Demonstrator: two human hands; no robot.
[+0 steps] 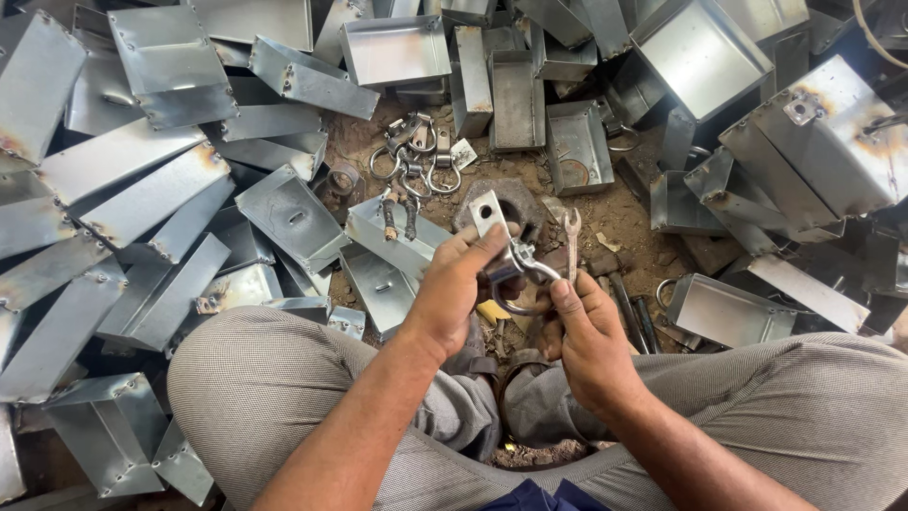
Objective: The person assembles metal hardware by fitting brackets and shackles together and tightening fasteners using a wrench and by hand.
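Seated worker, overhead view. Left hand [461, 284] grips a metal bracket [489, 216] with attached ring clasp [518, 274]; right hand [586, 331] pinches the ring's lower side, above the lap. Metal boxes [293, 216] and spare clasps [416, 156] cover the floor [619, 213].

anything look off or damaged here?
Nothing broken. The metal boxes lie heaped at all angles on the dirt floor, some with scorch marks. Left hand and right hand hold a metal clasp.
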